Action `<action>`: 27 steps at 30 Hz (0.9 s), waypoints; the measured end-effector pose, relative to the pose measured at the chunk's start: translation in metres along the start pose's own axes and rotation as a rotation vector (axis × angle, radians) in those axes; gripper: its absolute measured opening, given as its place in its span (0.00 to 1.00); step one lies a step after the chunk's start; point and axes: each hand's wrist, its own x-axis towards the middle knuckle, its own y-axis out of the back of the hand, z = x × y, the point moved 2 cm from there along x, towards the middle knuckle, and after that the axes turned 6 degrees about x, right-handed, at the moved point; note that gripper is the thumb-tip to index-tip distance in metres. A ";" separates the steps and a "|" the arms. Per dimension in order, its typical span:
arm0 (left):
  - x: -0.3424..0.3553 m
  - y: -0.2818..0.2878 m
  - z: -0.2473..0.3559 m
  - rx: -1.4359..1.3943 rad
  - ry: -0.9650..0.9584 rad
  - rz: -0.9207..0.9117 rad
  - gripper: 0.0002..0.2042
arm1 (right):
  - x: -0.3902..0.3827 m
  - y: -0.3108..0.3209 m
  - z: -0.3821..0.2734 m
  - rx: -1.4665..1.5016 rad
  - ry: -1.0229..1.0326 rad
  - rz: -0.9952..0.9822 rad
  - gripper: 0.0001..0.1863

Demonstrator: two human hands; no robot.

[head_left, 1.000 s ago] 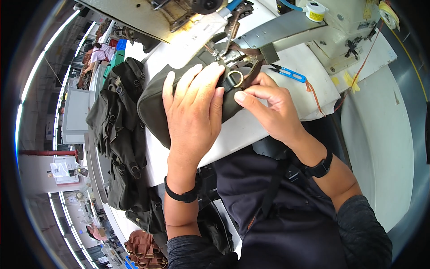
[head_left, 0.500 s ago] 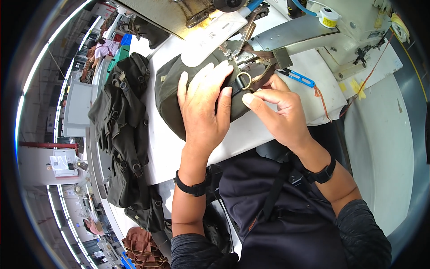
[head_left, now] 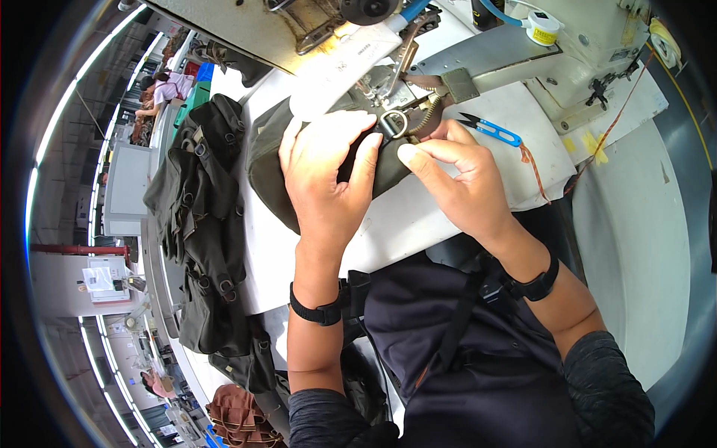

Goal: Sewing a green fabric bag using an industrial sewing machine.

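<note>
A dark green canvas bag piece (head_left: 267, 175) lies on the white sewing table, its far edge by the machine's presser foot (head_left: 379, 95). My left hand (head_left: 325, 179) rests flat on it, fingers stretched and thumb apart. Between my hands a metal ring (head_left: 393, 125) sits on a short black tab. A curled zipper (head_left: 429, 116) with metallic teeth stands just beyond my right fingers. My right hand (head_left: 470, 179) pinches the bag piece's right edge between thumb and fingers; the fingertips are partly hidden.
Blue thread snips (head_left: 493, 131) on an orange cord lie right of the zipper. The sewing machine head (head_left: 261, 26) overhangs the work, and its body (head_left: 597, 52) stands far right. Dark green bags (head_left: 202, 224) are piled left. Brown bags (head_left: 237, 414) lie lower left. People work in the distance.
The bag piece and its ring have shifted a little left and away from me. My left hand has moved left with it; my right hand has shifted slightly left.
</note>
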 end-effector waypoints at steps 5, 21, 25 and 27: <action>-0.002 -0.008 0.021 -0.050 0.108 0.028 0.18 | 0.002 0.017 0.002 -0.586 0.400 -0.092 0.09; 0.007 -0.001 0.032 -0.101 0.264 -0.141 0.10 | -0.008 0.020 0.011 0.005 -0.051 -0.142 0.09; 0.000 0.001 0.026 -0.114 0.257 -0.065 0.12 | -0.017 0.026 0.013 0.223 -0.048 0.019 0.15; -0.003 0.001 0.023 -0.138 0.250 -0.043 0.12 | -0.010 0.029 0.018 0.196 -0.027 0.007 0.18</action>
